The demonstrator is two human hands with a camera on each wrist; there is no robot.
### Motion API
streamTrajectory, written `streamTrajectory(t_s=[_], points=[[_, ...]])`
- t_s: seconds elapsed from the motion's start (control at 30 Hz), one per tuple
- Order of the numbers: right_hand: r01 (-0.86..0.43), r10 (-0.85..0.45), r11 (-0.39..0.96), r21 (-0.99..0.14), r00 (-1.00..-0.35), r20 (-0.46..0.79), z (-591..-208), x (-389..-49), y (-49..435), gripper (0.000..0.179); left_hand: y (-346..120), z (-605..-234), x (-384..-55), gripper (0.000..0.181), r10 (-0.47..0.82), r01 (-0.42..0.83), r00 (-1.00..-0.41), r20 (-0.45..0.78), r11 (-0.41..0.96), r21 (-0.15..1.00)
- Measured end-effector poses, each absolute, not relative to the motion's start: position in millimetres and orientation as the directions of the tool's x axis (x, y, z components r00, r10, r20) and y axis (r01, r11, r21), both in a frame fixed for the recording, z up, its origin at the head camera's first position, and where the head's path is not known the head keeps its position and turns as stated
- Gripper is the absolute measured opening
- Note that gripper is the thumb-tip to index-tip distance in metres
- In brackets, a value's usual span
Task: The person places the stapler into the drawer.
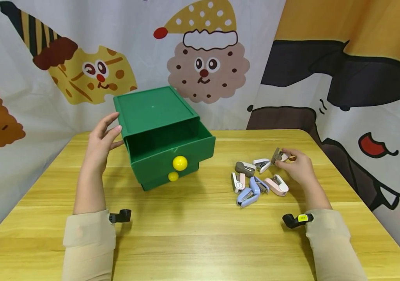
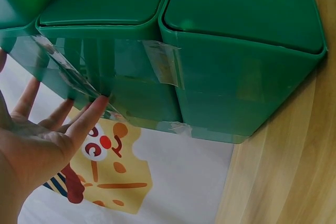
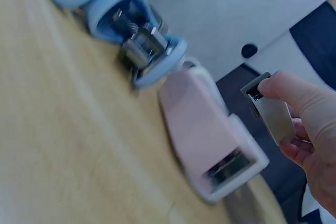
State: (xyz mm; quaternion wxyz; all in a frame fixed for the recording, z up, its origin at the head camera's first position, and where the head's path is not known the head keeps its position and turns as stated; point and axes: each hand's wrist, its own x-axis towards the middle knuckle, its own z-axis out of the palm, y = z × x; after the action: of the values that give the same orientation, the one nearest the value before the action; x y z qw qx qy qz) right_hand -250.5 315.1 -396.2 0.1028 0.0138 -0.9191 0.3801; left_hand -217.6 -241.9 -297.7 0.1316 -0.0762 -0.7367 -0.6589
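My left hand (image 1: 99, 145) is at the left side of a green two-drawer box (image 1: 154, 111), its fingers extended. In the left wrist view, the fingertips (image 2: 100, 103) are right at the box's taped side. The upper drawer (image 1: 193, 146) is pulled out and shows a bare inside; the lower drawer sits further back beneath it. On the right, my right hand (image 1: 300, 167) pinches a small greyish mini stapler (image 3: 270, 108) between thumb and fingers. Close to that hand lie a pink-and-white stapler (image 1: 277, 185) and a white stapler (image 1: 261, 164).
More mini staplers lie in the cluster: a grey one (image 1: 245, 168), a white-and-pink one (image 1: 238, 182) and a blue pair (image 1: 248, 196). Yellow knobs (image 1: 180, 163) stick out from the drawer fronts. Behind the wooden table (image 1: 200, 242) hangs a cartoon-printed curtain (image 1: 144, 23).
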Motion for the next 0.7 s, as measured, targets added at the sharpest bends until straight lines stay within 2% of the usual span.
streamTrajectory(t_s=[0.7], points=[[-0.301, 0.017, 0.697, -0.651, -0.901, 0.434, -321, -225, 264, 0.050, -242, -298, -219, 0.054, -0.060, 0.282, -0.955, 0.290, 0.112, 0.953]])
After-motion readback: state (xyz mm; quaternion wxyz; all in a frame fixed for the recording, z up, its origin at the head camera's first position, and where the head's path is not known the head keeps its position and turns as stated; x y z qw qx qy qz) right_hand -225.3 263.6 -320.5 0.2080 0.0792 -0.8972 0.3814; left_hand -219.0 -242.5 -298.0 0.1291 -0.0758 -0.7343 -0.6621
